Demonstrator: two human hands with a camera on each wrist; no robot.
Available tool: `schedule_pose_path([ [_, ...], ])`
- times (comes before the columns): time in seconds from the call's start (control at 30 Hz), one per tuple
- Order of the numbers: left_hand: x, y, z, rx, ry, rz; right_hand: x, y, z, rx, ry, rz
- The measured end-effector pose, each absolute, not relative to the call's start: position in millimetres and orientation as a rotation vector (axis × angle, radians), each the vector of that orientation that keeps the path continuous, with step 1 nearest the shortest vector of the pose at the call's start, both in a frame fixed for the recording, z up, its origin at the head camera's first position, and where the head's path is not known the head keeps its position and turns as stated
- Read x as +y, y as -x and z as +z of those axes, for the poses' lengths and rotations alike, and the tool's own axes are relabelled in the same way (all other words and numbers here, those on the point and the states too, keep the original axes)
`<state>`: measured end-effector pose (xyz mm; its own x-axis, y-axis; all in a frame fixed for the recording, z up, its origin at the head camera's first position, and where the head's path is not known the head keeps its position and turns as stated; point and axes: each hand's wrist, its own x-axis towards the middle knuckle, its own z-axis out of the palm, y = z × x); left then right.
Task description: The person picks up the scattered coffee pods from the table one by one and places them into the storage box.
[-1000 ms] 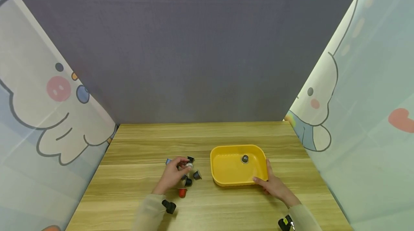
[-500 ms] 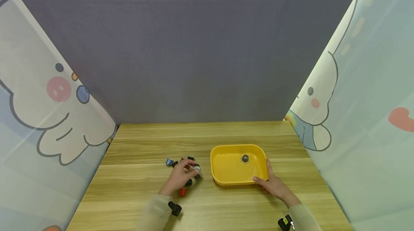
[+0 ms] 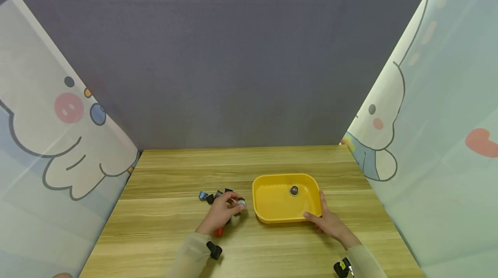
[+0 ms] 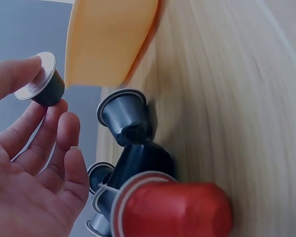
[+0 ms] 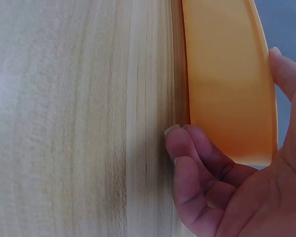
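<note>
My left hand pinches a dark coffee capsule between thumb and fingertips, its silver lid against the thumb. It hovers just left of a yellow plastic tray. Inside that tray stands one dark capsule, right of centre. At the tray's near right corner, my right hand holds the wall, thumb on the near side and a finger along the right side. Beneath and around the left hand lie loose capsules: a red capsule, a blue capsule and several dark ones, partly hidden by the hand in the head view.
The wooden tabletop carries everything. A dark grey panel rises at its back edge. Printed cartoon panels stand along the left side and the right side.
My left hand has moved right with the capsule, away from the pile and towards the tray. The right hand and the tray have stayed in place.
</note>
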<state>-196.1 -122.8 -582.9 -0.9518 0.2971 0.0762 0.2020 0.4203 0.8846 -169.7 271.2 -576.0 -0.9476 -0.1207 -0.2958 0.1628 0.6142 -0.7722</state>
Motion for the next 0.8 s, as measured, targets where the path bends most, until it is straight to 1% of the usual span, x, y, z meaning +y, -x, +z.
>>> schedule_pose_path([
  [0.3, -117.1, 200.3, -583.6, 2.489, -0.410, 1.605, 268.7, 169.9, -575.8, 2.512, -0.073, -1.244],
  [0.8, -111.5, 205.3, -582.0, 2.454, -0.473, 1.596, 268.3, 170.8, -576.6, 2.522, -0.087, -1.246],
])
